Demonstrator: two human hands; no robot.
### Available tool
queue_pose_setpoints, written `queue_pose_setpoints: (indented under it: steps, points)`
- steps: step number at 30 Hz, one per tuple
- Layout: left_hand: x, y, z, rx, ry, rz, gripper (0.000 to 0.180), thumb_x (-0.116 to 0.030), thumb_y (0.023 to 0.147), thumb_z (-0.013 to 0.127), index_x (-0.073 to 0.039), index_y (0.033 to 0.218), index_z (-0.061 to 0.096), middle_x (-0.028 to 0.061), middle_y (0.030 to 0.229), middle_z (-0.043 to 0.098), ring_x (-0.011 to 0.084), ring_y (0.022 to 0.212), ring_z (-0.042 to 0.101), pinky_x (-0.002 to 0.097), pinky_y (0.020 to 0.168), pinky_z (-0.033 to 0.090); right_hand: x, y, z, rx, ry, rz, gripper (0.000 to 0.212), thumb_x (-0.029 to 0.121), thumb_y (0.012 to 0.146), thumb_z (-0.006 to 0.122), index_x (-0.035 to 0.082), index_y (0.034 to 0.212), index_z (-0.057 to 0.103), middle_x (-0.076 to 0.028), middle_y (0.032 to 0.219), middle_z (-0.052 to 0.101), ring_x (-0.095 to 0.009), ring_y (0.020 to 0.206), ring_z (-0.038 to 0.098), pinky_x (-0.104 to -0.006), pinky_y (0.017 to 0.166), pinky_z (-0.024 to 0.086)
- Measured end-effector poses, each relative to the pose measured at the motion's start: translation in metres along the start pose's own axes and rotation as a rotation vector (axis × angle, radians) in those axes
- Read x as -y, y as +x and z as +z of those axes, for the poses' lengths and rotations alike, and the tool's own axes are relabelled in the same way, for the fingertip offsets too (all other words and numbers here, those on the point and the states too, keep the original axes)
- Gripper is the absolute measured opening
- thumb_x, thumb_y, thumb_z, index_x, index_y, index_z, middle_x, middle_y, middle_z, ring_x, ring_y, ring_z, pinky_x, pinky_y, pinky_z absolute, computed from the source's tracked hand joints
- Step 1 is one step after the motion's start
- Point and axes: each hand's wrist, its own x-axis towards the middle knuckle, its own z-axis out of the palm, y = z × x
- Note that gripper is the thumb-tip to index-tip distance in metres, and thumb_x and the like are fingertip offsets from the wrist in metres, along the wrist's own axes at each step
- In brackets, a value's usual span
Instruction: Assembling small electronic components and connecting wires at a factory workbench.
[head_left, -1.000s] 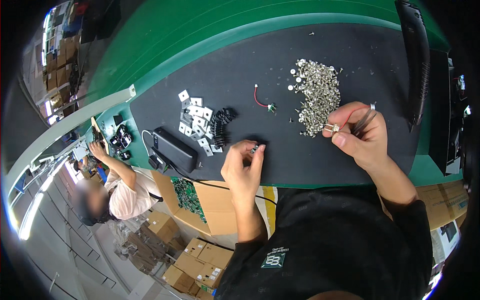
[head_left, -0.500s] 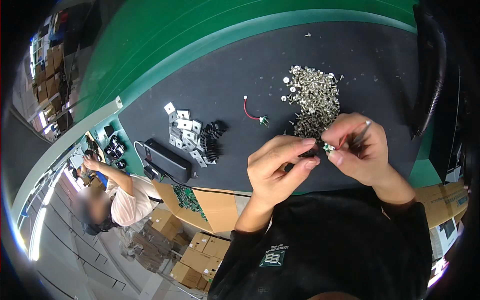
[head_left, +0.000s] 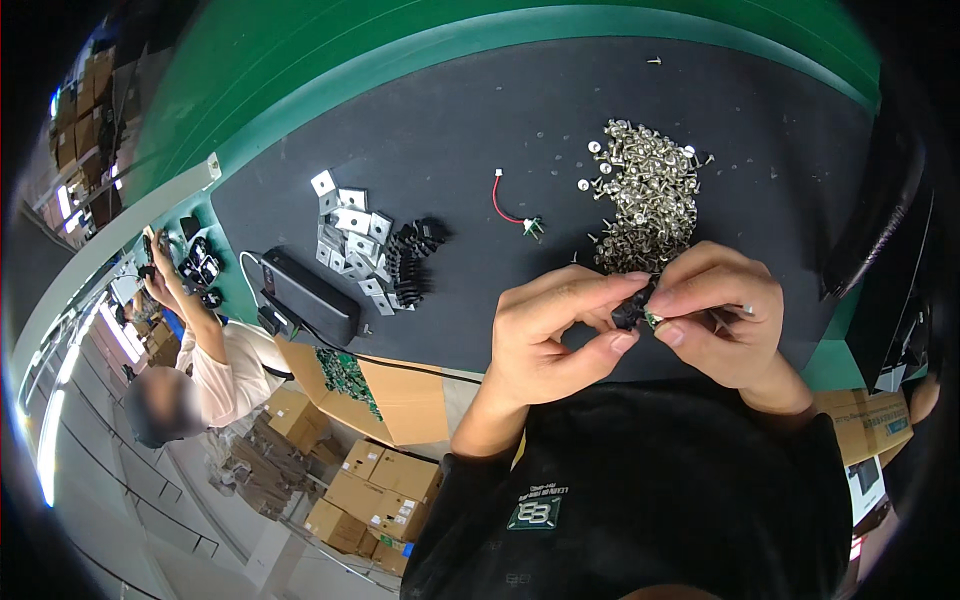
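In front of my chest, my left hand (head_left: 555, 330) pinches a small black plastic part (head_left: 628, 313) between thumb and fingers. My right hand (head_left: 725, 315) holds a small green circuit board (head_left: 654, 320) against that part, and the fingers cover most of it. A white connector (head_left: 748, 310) shows by the right fingers. Just beyond both hands lies a heap of silver screws (head_left: 645, 190). Another little circuit board (head_left: 532, 227) with a red lead rests on the dark mat, left of the screws.
Square metal plates (head_left: 352, 222) lie at the left beside a cluster of black plastic parts (head_left: 408, 262). Nearer me is a black box-shaped device (head_left: 315, 300) with cables. A cardboard box (head_left: 405, 400) holding green boards stands below the table edge. Another person (head_left: 215, 360) works at the far left.
My right hand has brought the circuit board up against the black part, which shows more now. The red wire and connector have swung down into the right hand. The whole view has shifted slightly.
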Motion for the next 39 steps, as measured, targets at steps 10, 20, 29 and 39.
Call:
queue_pose_setpoints:
  steps: [10, 20, 29, 39]
  points:
    - [0.008, -0.007, 0.003, -0.047, -0.415, -0.184, 0.039, 0.008, 0.075, 0.069, 0.009, 0.112, 0.056, 0.015, 0.097, 0.063, 0.016, 0.084, 0.066, 0.0257, 0.071, 0.055, -0.002, 0.001, 0.003, 0.024, -0.072, -0.031, 0.017, -0.004, 0.073, 0.072, 0.0, 0.089, 0.067, -0.013, 0.085, 0.068, -0.017, 0.071, 0.067, -0.0228, 0.059, 0.052]
    - [0.01, -0.012, 0.006, -0.018, -0.51, -0.177, 0.045, 0.009, 0.075, 0.071, 0.008, 0.114, 0.05, 0.0174, 0.104, 0.064, 0.02, 0.089, 0.067, 0.0302, 0.076, 0.056, 0.0, 0.001, 0.002, 0.04, -0.087, -0.001, 0.019, -0.002, 0.071, 0.074, 0.001, 0.089, 0.069, -0.01, 0.082, 0.069, -0.014, 0.067, 0.065, -0.0218, 0.055, 0.05]
    - [0.01, -0.016, 0.005, -0.014, -0.456, -0.216, 0.043, 0.001, 0.078, 0.071, 0.012, 0.114, 0.049, 0.0229, 0.108, 0.06, 0.0295, 0.088, 0.067, 0.0359, 0.074, 0.06, 0.003, 0.005, 0.0, 0.048, -0.142, -0.031, 0.022, -0.006, 0.07, 0.072, 0.003, 0.089, 0.07, -0.007, 0.082, 0.063, -0.012, 0.066, 0.063, -0.0203, 0.054, 0.05]
    - [0.003, -0.004, 0.004, -0.062, 0.062, 0.114, 0.041, -0.011, 0.068, 0.082, 0.007, 0.101, 0.066, 0.0155, 0.082, 0.068, 0.015, 0.063, 0.066, 0.0245, 0.056, 0.054, 0.002, 0.002, 0.001, 0.057, -0.045, 0.042, 0.022, -0.007, 0.07, 0.071, 0.002, 0.09, 0.069, -0.008, 0.082, 0.063, -0.011, 0.067, 0.063, -0.0208, 0.053, 0.049]
